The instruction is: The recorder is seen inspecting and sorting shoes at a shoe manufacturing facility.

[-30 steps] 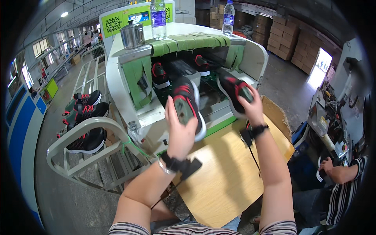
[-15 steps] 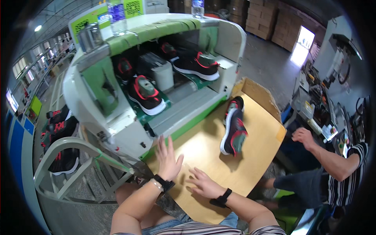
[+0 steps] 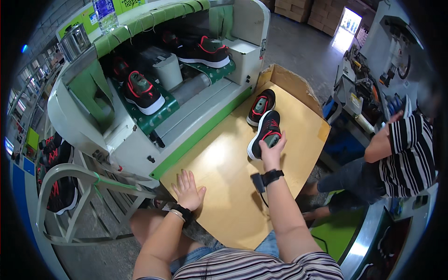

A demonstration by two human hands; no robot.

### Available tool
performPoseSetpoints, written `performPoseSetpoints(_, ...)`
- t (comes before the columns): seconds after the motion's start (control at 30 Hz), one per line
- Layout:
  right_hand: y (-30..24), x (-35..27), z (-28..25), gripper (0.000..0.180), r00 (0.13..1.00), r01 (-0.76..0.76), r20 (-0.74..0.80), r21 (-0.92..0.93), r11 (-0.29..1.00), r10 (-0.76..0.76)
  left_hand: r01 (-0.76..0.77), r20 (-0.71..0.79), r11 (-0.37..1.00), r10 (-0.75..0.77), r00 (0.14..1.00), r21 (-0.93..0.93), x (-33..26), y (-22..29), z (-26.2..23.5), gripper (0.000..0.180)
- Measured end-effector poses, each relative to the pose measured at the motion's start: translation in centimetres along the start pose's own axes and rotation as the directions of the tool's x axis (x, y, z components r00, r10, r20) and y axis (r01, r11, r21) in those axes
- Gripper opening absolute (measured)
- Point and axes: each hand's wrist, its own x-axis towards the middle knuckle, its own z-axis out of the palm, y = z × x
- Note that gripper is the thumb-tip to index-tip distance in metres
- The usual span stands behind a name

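A black sneaker (image 3: 267,128) with red laces and a white sole lies on the tan board (image 3: 228,200). My right hand (image 3: 273,151) has its thumb and fingers closed around the heel end of this shoe. Just beyond it, touching or nearly so, is a second black-and-red sneaker (image 3: 261,106). Fingers spread, my left hand (image 3: 188,191) is over the board's left edge and holds nothing; whether it presses on the surface I cannot tell.
Ahead stands a white and green machine (image 3: 126,144), with a sneaker (image 3: 142,93) and another sneaker (image 3: 204,52) on its green belts. More sneakers (image 3: 63,191) hang behind a grey metal rail (image 3: 51,182) at left. A co-worker in a striped shirt (image 3: 406,158) is at right.
My right hand has moved forward and right and taken hold of the nearer sneaker's heel. That shoe now lies closer to the other one. My left hand has lowered slightly. The view has shifted.
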Motion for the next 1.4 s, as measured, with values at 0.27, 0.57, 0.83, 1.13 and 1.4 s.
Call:
performPoseSetpoints(0.27, -2.2, -1.0, -5.3, 0.082, 0.985, -0.172, 0.062, 0.238, 0.956, 0.162, -0.01, 0.052, 0.999, 0.012, 0.999, -0.032, -0.3, -0.8, -1.4, 0.095)
performPoseSetpoints(0.57, -10.4, 6.9, 4.9, 0.079, 0.887, 0.454, 0.192, -0.19, 0.871, -0.42, 0.048, 0.029, 0.997, -0.05, 0.998, 0.065, 0.0, -0.6, 0.1, 0.095)
performPoseSetpoints(0.83, 5.4, 15.4, 11.0, 0.098, 0.981, 0.081, 0.171, 0.044, 0.996, -0.087, 0.039, 0.188, 0.998, -0.03, 0.982, -0.043, -0.2, 0.6, -2.3, 0.091)
performPoseSetpoints(1.13, -4.7, -10.7, -3.1, 0.094, 0.497, 0.042, 0.864, 0.065, 0.997, -0.077, 0.034, 0.177, 0.976, 0.004, 0.984, -0.214, 0.3, -0.9, -2.2, 0.093)
performPoseSetpoints(1.4, -5.4, -4.7, -11.4, 0.079, 0.81, 0.579, 0.344, -0.344, 0.74, -0.474, -0.227, -0.233, 0.81, 0.116, 0.966, -0.541, -5.2, 3.8, 1.3, 0.081)
